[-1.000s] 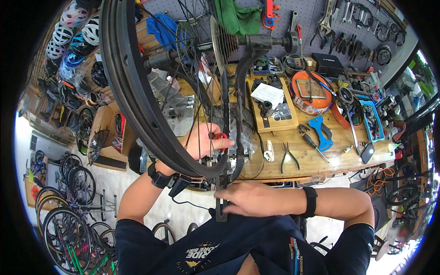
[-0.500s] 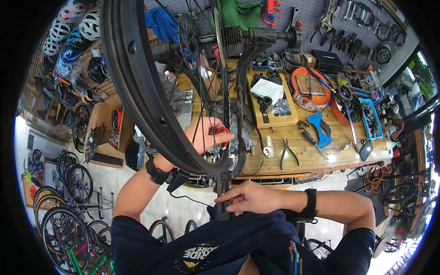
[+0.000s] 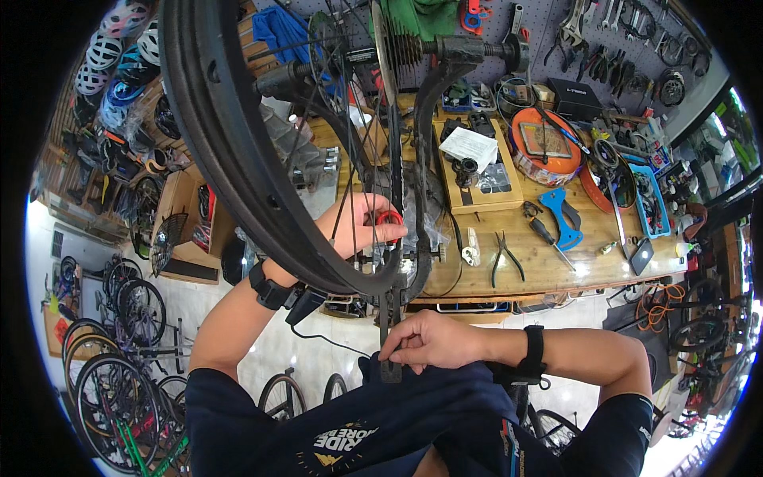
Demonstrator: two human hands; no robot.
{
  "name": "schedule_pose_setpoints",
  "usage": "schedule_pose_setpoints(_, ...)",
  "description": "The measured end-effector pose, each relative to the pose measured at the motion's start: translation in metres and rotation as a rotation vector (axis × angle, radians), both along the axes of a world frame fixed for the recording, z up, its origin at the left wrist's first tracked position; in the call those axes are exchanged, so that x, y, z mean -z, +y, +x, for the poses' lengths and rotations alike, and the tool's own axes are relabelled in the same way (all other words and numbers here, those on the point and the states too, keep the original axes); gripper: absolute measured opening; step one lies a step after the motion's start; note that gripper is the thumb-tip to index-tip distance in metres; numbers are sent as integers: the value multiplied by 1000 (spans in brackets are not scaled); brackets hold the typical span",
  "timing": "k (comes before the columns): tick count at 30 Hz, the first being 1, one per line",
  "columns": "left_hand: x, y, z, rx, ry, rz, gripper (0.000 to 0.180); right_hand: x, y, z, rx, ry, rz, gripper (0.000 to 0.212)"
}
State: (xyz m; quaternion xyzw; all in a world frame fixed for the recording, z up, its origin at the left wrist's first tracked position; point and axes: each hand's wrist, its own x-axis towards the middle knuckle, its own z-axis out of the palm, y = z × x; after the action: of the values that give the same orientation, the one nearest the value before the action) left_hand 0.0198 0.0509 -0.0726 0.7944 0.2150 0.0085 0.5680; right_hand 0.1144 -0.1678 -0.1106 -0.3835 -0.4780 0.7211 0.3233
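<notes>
A black bicycle wheel (image 3: pixel 226 135) stands upright in a dark truing stand (image 3: pixel 430 103), its cassette (image 3: pixel 407 41) near the axle at the top. Reaching past the rim among the spokes, my left hand (image 3: pixel 350 226) is closed on a round red spoke wrench (image 3: pixel 389 229) at the lower part of the wheel. My right hand (image 3: pixel 433 340) is bent around the lower end of the stand's flat metal bar (image 3: pixel 390 371), close to my shirt; its thumb is partly hidden. The wrench's contact with a spoke nipple is too small to make out.
On the wooden bench (image 3: pixel 548 274) lie pliers (image 3: pixel 506 261), a screwdriver (image 3: pixel 550 241), a blue tool (image 3: pixel 564 219), a cardboard box (image 3: pixel 477 195) and an orange round tin (image 3: pixel 548 143). Tools hang on the pegboard. Helmets and several bicycles (image 3: pixel 119 389) stand at the left.
My view has shifted slightly, so the wheel and bench sit a little differently. The fingers of my right hand are drawn in closer around the bar. My left hand stays on the red wrench.
</notes>
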Motion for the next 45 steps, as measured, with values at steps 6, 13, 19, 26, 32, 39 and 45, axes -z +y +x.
schedule_pose_setpoints(6, -9, -4, 3, -66, 31, 107, 30, -20, 6, 13, -88, -156, 98, 22)
schedule_pose_setpoints(13, -14, -22, 4, -226, 91, 296, 27, -54, 34, 101, -2, -451, 171, 32)
schedule_pose_setpoints(19, -12, -13, -1, -82, -58, -201, 23, -10, 140, 137, 313, -565, 374, 47)
schedule_pose_setpoints(26, -33, -10, -19, 64, -161, -727, 49, -3, 166, 108, 162, -443, 300, 50)
schedule_pose_setpoints(32, -35, -6, -24, 127, -241, -861, 55, -27, 158, 111, 34, -403, 296, 44)
schedule_pose_setpoints(39, -26, -16, -20, 113, -389, -939, 51, -43, 152, 107, -27, -253, 219, 39)
schedule_pose_setpoints(45, -34, -21, -25, 56, -356, -745, 38, -36, 155, 110, -13, -298, 216, 39)
